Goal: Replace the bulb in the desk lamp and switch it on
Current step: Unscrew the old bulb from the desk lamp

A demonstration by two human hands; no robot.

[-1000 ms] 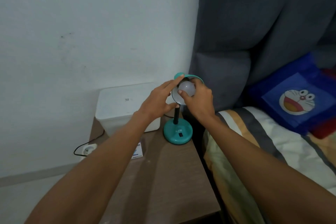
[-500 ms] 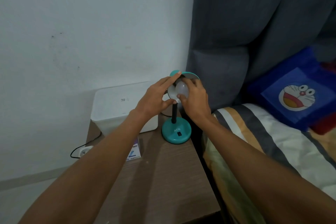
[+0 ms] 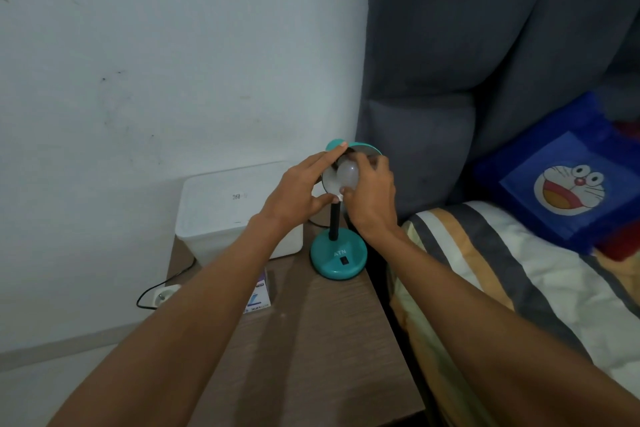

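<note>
The desk lamp [image 3: 337, 255] has a teal base and teal shade on a black stem, with a pale silvery inside around the frosted white bulb [image 3: 347, 173]. It stands near the far right corner of the bedside table [image 3: 311, 340], whose top is a grey-brown wood grain, beside a plain white box [image 3: 230, 210] (a small dark code mark on its lid). The headboard [image 3: 485, 45] is dark grey, the bedsheet [image 3: 502, 288] striped in cream, tan and grey, and the pillow [image 3: 561, 180] deep blue with a blue-and-white cartoon cat face.
</note>
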